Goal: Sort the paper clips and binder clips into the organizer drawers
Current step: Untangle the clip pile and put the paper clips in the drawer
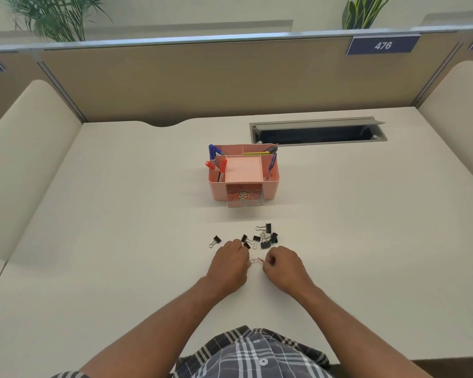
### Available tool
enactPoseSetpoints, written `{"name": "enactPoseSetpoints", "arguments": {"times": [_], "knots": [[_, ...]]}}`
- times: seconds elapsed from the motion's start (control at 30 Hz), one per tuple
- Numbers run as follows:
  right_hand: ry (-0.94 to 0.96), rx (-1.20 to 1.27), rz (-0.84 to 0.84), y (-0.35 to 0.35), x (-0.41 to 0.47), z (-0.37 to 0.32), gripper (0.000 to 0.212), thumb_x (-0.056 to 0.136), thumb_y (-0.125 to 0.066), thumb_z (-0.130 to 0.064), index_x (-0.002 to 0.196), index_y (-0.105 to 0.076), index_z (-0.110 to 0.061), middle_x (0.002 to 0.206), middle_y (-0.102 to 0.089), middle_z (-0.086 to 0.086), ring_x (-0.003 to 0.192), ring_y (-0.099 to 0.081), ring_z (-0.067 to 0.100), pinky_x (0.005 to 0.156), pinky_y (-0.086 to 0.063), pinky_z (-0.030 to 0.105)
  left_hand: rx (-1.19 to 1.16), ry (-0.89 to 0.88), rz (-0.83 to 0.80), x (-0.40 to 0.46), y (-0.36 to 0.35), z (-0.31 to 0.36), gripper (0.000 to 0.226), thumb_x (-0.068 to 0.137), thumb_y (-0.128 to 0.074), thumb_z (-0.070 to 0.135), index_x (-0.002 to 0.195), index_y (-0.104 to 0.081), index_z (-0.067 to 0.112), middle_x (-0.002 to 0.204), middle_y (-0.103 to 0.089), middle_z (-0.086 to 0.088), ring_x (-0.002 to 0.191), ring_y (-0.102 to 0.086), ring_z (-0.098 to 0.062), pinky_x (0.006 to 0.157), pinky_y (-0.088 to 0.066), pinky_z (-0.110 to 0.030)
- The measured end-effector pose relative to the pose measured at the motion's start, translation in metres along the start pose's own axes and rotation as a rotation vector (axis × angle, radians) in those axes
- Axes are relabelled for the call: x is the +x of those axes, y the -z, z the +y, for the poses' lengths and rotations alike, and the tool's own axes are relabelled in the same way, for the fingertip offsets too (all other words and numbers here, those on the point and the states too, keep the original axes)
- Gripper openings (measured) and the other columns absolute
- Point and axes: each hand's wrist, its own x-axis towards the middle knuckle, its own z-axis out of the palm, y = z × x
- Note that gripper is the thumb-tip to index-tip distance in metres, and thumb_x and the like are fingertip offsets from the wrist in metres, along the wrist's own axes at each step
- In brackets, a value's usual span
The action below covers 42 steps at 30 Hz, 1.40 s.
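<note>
Up on the far partition a blue plate (pixel 383 45) reads 476, the only legible writing, while the pink organizer (pixel 243 174) sits mid-desk with its clear drawer (pixel 245 197) pulled out, coloured paper clips inside. Nearer, black binder clips (pixel 265 237) lie scattered, bare desk (pixel 107 227) wide open either side. Left hand (pixel 228 264) and right hand (pixel 284 266) each pinch a paper clip (pixel 257 260) between them; fingertips mostly hidden.

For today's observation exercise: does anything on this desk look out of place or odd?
Only mildly. Black binder clips lie scattered loose on the desk, one stray apart to the left. The organizer's clear drawer sticks out, already holding coloured paper clips. Nothing looks damaged.
</note>
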Motion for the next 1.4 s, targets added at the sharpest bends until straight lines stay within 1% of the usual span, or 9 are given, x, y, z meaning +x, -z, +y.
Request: {"name": "enactPoseSetpoints", "arguments": {"times": [0.23, 0.4, 0.57, 0.7, 0.93, 1.1, 1.17, 1.27, 1.4], "knots": [[-0.029, 0.028, -0.003, 0.004, 0.003, -0.002, 0.01, 0.082, -0.057, -0.019, 0.073, -0.061, -0.016, 0.077, -0.064, -0.004, 0.074, -0.059, 0.018, 0.067, -0.048, 0.03, -0.045, -0.031, 0.007, -0.002, -0.004, 0.0, 0.01, 0.089, -0.053, 0.018, 0.087, -0.058, 0.01, 0.092, -0.058, -0.009, 0.085, -0.052, -0.028, 0.075, -0.045, -0.041], [-0.049, 0.074, 0.006, 0.009, 0.008, -0.005, 0.01, 0.081, -0.056, -0.021, 0.072, -0.06, -0.019, 0.073, -0.064, -0.006, 0.071, -0.06, 0.017, 0.064, -0.049, 0.03, -0.166, -0.001, -0.005, -0.006, -0.007, 0.001, 0.006, 0.084, -0.048, 0.007, 0.08, -0.051, 0.01, 0.078, -0.056, -0.006, 0.073, -0.047, -0.025, 0.065, -0.043, -0.042], [-0.016, 0.166, 0.099, 0.029, 0.02, -0.021, 0.01, 0.084, -0.06, -0.022, 0.074, -0.062, -0.02, 0.072, -0.067, -0.006, 0.068, -0.062, 0.014, 0.063, -0.051, 0.03, -0.428, 0.153, 0.207, 0.005, 0.017, -0.003, 0.008, 0.087, -0.055, 0.009, 0.083, -0.058, 0.015, 0.079, -0.061, 0.004, 0.071, -0.051, -0.013, 0.065, -0.041, -0.026], [0.056, 0.212, 0.21, 0.057, 0.048, -0.051, 0.014, 0.087, -0.062, -0.023, 0.073, -0.061, -0.019, 0.068, -0.065, -0.005, 0.06, -0.058, 0.009, 0.056, -0.044, 0.024, -0.542, 0.241, 0.393, 0.041, 0.058, -0.013, 0.011, 0.085, -0.058, 0.005, 0.083, -0.059, 0.015, 0.077, -0.062, 0.003, 0.067, -0.053, -0.014, 0.062, -0.046, -0.027], [0.178, 0.102, 0.266, 0.083, 0.09, -0.093, 0.014, 0.091, -0.055, -0.014, 0.088, -0.069, -0.012, 0.086, -0.067, 0.004, 0.081, -0.06, 0.02, 0.072, -0.054, 0.037, -0.505, 0.232, 0.411, 0.091, 0.095, -0.021, 0.01, 0.088, -0.058, 0.007, 0.088, -0.064, 0.014, 0.082, -0.065, 0.001, 0.075, -0.059, -0.014, 0.066, -0.054, -0.032], [0.149, 0.185, 0.279, 0.078, 0.079, -0.07, 0.016, 0.087, -0.052, -0.011, 0.08, -0.065, -0.017, 0.076, -0.065, -0.002, 0.071, -0.058, 0.017, 0.063, -0.047, 0.03, -0.462, 0.18, 0.502, 0.066, 0.076, -0.02, 0.016, 0.085, -0.056, 0.0, 0.087, -0.06, 0.015, 0.084, -0.059, 0.001, 0.076, -0.052, -0.013, 0.064, -0.046, -0.026], [0.085, 0.136, 0.266, 0.067, 0.07, -0.046, 0.016, 0.087, -0.053, -0.013, 0.083, -0.068, -0.018, 0.08, -0.068, -0.001, 0.076, -0.06, 0.021, 0.067, -0.047, 0.031, -0.413, 0.134, 0.467, 0.046, 0.054, -0.02, 0.016, 0.085, -0.058, 0.002, 0.093, -0.062, 0.014, 0.089, -0.059, 0.0, 0.081, -0.052, -0.016, 0.071, -0.045, -0.027], [-0.008, -0.03, 0.147, 0.041, 0.057, -0.015, 0.021, 0.089, -0.058, -0.022, 0.105, -0.071, -0.018, 0.105, -0.065, 0.006, 0.097, -0.062, 0.025, 0.08, -0.046, 0.031, -0.321, 0.035, 0.3, 0.02, 0.019, -0.015, 0.022, 0.086, -0.064, 0.012, 0.107, -0.067, 0.012, 0.099, -0.058, -0.005, 0.092, -0.054, -0.021, 0.08, -0.045, -0.03], [0.08, -0.08, 0.075, 0.006, 0.031, 0.002, 0.028, 0.087, -0.061, -0.019, 0.115, -0.064, -0.016, 0.114, -0.052, 0.007, 0.104, -0.054, 0.025, 0.084, -0.045, 0.032, -0.233, 0.03, 0.193, 0.006, -0.005, -0.01, 0.021, 0.081, -0.065, 0.01, 0.102, -0.067, 0.012, 0.094, -0.056, -0.006, 0.087, -0.053, -0.027, 0.074, -0.047, -0.036]]}}
